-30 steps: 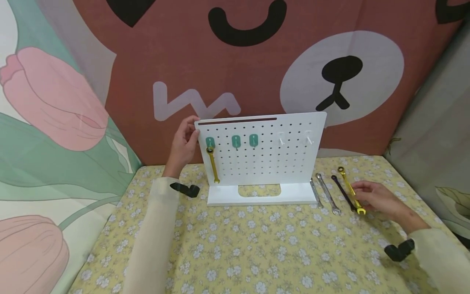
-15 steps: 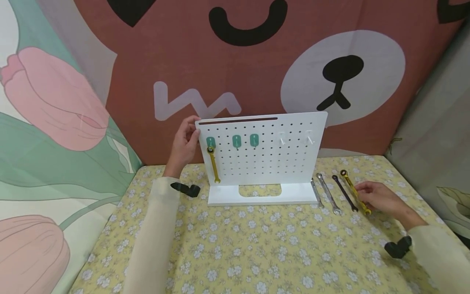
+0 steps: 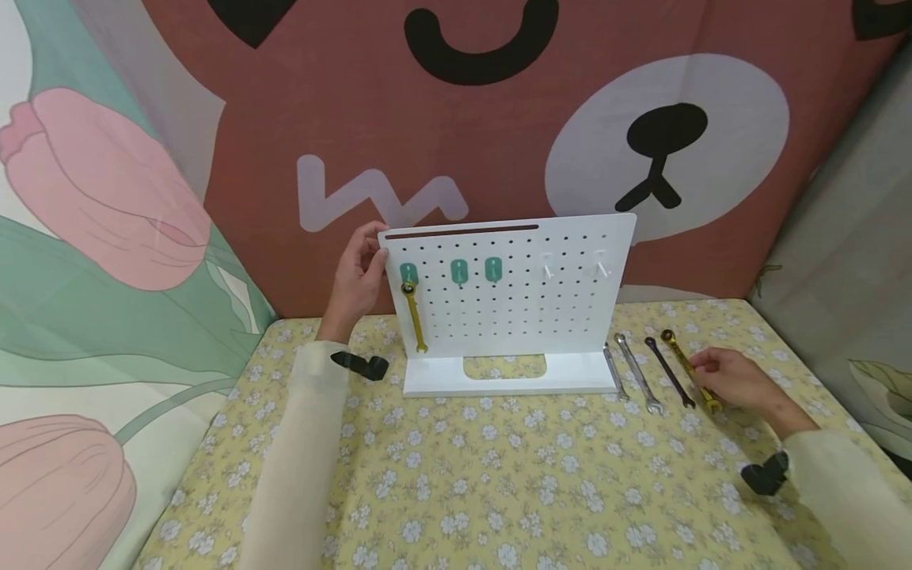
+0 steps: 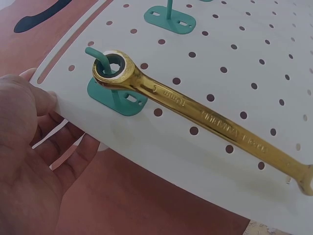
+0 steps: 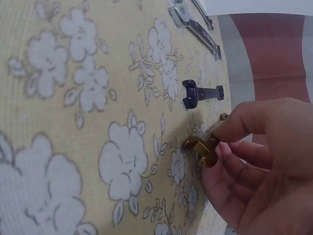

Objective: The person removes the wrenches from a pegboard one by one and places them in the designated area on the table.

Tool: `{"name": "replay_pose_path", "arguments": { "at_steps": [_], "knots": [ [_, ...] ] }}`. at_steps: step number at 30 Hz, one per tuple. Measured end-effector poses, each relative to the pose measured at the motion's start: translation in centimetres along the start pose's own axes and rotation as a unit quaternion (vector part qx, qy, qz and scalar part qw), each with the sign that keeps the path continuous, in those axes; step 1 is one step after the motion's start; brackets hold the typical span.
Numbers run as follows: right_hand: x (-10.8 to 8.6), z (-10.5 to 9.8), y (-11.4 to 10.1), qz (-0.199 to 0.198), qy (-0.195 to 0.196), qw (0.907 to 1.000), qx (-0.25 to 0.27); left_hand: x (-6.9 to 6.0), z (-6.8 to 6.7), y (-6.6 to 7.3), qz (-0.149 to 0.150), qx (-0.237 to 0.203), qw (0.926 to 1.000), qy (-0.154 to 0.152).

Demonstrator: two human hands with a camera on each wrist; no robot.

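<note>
My left hand (image 3: 356, 277) grips the upper left edge of a white pegboard (image 3: 499, 342), thumb in front and fingers behind. Close by, a gold combination wrench (image 4: 188, 106) hangs by its ring end from a green hook (image 4: 117, 101). At the right of the table, my right hand (image 3: 734, 381) pinches the lower part of a second gold combination wrench (image 3: 682, 358) between thumb and fingers. Its open end (image 5: 201, 149) shows in the right wrist view, low over or on the cloth; contact is hard to tell. A dark purple wrench (image 3: 668, 372) lies just left of it.
Two silver wrenches, one nearer (image 3: 639, 374) and one beside the board's base (image 3: 615, 372), lie further left. More green hooks (image 3: 459, 271) and white hooks (image 3: 602, 265) project from the board. Flowered cloth (image 3: 470, 475) covers the table; a printed curtain (image 3: 499, 142) stands behind.
The right hand's gold wrench has shifted slightly right and away from the purple wrench, so the two stand apart. The left hand and the hanging wrench stay put.
</note>
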State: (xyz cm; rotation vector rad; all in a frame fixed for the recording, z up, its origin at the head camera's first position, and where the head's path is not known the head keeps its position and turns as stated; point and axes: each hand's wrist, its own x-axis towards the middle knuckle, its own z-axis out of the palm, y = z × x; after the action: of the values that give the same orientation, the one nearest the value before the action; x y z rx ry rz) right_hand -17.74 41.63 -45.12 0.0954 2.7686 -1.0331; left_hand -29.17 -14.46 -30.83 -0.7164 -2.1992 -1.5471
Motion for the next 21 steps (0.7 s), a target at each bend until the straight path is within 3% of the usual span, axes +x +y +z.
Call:
{"name": "replay_pose_path", "arguments": {
  "at_steps": [8, 21],
  "knots": [
    [0.11, -0.11, -0.19, 0.01, 0.026, 0.9983, -0.051, 0.14, 0.01, -0.07, 0.003, 0.001, 1.0, 0.003],
    [0.01, 0.07, -0.15, 0.019, 0.037, 0.9967, -0.07, 0.05, 0.0, -0.06, 0.005, -0.006, 1.0, 0.004]
  ]
}}
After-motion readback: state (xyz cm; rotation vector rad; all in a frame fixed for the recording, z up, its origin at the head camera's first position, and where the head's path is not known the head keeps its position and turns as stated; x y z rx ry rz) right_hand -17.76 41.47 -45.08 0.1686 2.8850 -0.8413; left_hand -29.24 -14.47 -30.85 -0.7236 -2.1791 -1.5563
